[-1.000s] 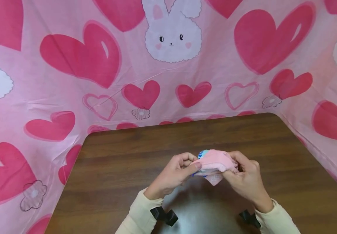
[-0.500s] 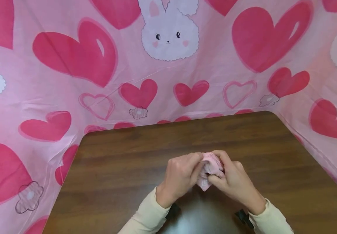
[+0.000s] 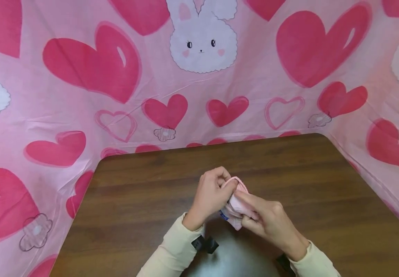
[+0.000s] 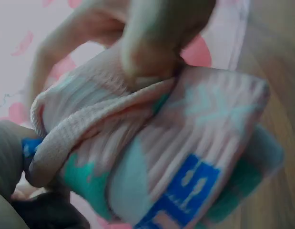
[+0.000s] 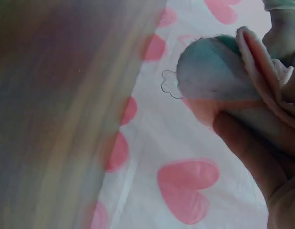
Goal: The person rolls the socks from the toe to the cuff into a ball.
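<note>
Both hands hold a folded bundle of pink knit socks (image 3: 239, 207) above the table. My left hand (image 3: 210, 195) pinches the rolled cuff edge at the upper left of the bundle. From the right, my right hand (image 3: 272, 220) grips the bundle, its thumb and fingers on either side. In the left wrist view the socks (image 4: 204, 102) show ribbed pink knit, teal patches and a blue panel, with a cuff folded over. A rounded grey-teal end of the socks (image 5: 209, 71) sticks out in the right wrist view. Some fingertips are hidden in the fabric.
The brown wooden table (image 3: 151, 188) lies under the hands. A pink curtain (image 3: 123, 84) printed with hearts and rabbits surrounds its back and sides. A small black device (image 3: 204, 244) is strapped at the left wrist.
The bundle has turned from lying wide between the hands to a tilted position, its cuff edge now uppermost. My right hand has moved left and lower, close to the left hand.
</note>
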Motion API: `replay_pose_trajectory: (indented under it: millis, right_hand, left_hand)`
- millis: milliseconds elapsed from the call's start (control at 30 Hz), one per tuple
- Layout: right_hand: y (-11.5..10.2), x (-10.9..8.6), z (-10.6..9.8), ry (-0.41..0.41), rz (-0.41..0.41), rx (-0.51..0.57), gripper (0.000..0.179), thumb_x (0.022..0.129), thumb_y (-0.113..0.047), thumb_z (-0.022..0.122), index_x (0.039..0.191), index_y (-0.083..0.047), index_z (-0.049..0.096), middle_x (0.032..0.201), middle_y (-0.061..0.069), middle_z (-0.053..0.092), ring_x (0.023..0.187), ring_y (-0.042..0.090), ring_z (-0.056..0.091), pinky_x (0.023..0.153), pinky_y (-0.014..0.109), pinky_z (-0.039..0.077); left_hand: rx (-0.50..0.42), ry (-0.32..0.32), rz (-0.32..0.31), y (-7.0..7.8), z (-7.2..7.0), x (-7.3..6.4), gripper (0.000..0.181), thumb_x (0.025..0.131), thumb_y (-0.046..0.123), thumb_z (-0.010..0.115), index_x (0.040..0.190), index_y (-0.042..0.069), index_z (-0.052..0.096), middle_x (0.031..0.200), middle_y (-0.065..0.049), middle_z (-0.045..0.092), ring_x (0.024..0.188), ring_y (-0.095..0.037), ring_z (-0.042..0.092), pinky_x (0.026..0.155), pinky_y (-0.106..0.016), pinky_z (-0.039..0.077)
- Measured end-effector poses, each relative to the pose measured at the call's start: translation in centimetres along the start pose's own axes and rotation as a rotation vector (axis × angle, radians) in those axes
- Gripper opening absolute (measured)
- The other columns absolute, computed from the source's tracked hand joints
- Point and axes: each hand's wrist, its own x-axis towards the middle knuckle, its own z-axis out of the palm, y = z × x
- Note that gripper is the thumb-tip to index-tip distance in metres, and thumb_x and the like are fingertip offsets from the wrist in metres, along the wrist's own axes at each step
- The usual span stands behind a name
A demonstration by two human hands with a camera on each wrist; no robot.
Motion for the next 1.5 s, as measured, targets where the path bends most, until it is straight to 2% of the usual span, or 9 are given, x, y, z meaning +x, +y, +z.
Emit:
replay_pose_trajectory:
  millis: [167, 333, 467, 667, 833, 967, 1200, 1400, 1500]
  right_hand:
    - [0.4, -0.3, -0.2, -0.005, 0.050, 0.017, 0.050, 0.088, -0.023, 0.066, 0.131, 0.003, 0.062, 0.105, 0.012, 0.073, 0.074, 0.010, 0.065, 0.064, 0.023, 0.056]
    - [0.2, -0.1, -0.4, 0.004, 0.040, 0.009, 0.049, 0.092, -0.027, 0.062, 0.132, 0.001, 0.063, 0.111, 0.010, 0.073, 0.077, 0.011, 0.067, 0.068, 0.020, 0.055]
    - [-0.2, 0.2, -0.3, 0.003, 0.047, 0.004, 0.048, 0.093, -0.033, 0.066, 0.130, -0.002, 0.066, 0.114, 0.008, 0.072, 0.084, 0.014, 0.070, 0.072, 0.024, 0.056]
    - [-0.5, 0.4, -0.1, -0.030, 0.160, -0.050, 0.054, 0.068, -0.021, 0.088, 0.117, -0.007, 0.068, 0.094, 0.003, 0.074, 0.070, 0.009, 0.064, 0.060, 0.027, 0.055]
    - [-0.1, 0.4, -0.3, 0.040, 0.264, -0.036, 0.051, 0.056, -0.008, 0.085, 0.105, -0.012, 0.069, 0.082, -0.001, 0.072, 0.060, 0.005, 0.057, 0.052, 0.021, 0.049]
    - [0.1, 0.0, -0.7, 0.058, 0.391, 0.081, 0.050, 0.058, -0.001, 0.085, 0.102, -0.016, 0.070, 0.083, -0.004, 0.071, 0.061, 0.006, 0.057, 0.054, 0.018, 0.047]
    - [-0.3, -0.6, -1.0, 0.098, 0.606, 0.458, 0.049, 0.062, 0.022, 0.077, 0.103, -0.004, 0.067, 0.081, 0.004, 0.072, 0.068, 0.010, 0.063, 0.054, 0.024, 0.053]
    - [-0.7, -0.3, -0.6, 0.234, 0.664, 0.758, 0.047, 0.059, 0.034, 0.060, 0.100, 0.010, 0.061, 0.081, 0.012, 0.071, 0.069, 0.011, 0.064, 0.052, 0.024, 0.053]
    - [-0.9, 0.0, -0.2, 0.316, 0.665, 0.927, 0.052, 0.058, 0.036, 0.051, 0.101, 0.009, 0.061, 0.084, 0.012, 0.071, 0.071, 0.012, 0.064, 0.054, 0.024, 0.053]
  left_hand:
    - [-0.080, -0.146, -0.192, 0.0, -0.4, 0.2, 0.020, 0.087, 0.012, 0.069, 0.068, 0.009, 0.062, 0.046, 0.007, 0.046, 0.042, -0.005, 0.039, 0.039, -0.024, 0.028]
    - [-0.140, -0.185, -0.240, 0.0, -0.4, 0.3, 0.020, 0.089, 0.011, 0.068, 0.070, 0.007, 0.064, 0.047, 0.005, 0.044, 0.043, -0.006, 0.038, 0.041, -0.024, 0.028]
    - [-0.277, -0.209, -0.325, -0.3, -0.2, 0.3, 0.020, 0.088, 0.006, 0.068, 0.069, 0.003, 0.063, 0.051, 0.002, 0.049, 0.046, -0.008, 0.043, 0.043, -0.023, 0.033]
    - [-0.485, -0.251, -0.454, -1.2, -0.1, 0.0, 0.018, 0.086, 0.006, 0.072, 0.070, -0.001, 0.066, 0.068, -0.004, 0.064, 0.063, -0.010, 0.054, 0.052, -0.022, 0.042]
    - [-0.640, -0.293, -0.543, -2.1, -0.4, -0.5, 0.014, 0.092, 0.006, 0.069, 0.082, -0.003, 0.070, 0.076, -0.004, 0.067, 0.046, -0.008, 0.038, 0.042, -0.022, 0.031]
    - [-0.616, -0.298, -0.523, -2.5, -0.5, -0.9, 0.017, 0.095, 0.009, 0.067, 0.083, -0.003, 0.066, 0.067, 0.000, 0.058, 0.042, -0.010, 0.030, 0.039, -0.022, 0.026]
    - [-0.599, -0.280, -0.492, -3.2, -0.1, -1.3, 0.025, 0.097, 0.016, 0.068, 0.079, -0.001, 0.065, 0.062, 0.001, 0.059, 0.048, -0.007, 0.045, 0.044, -0.022, 0.035]
    - [-0.634, -0.277, -0.497, -3.8, -0.2, -1.1, 0.026, 0.096, 0.020, 0.070, 0.077, 0.002, 0.068, 0.061, -0.001, 0.060, 0.049, -0.009, 0.049, 0.043, -0.023, 0.034]
    - [-0.680, -0.267, -0.498, -3.6, -0.2, -0.7, 0.026, 0.096, 0.020, 0.069, 0.076, 0.003, 0.068, 0.063, -0.002, 0.062, 0.051, -0.009, 0.053, 0.045, -0.022, 0.041]
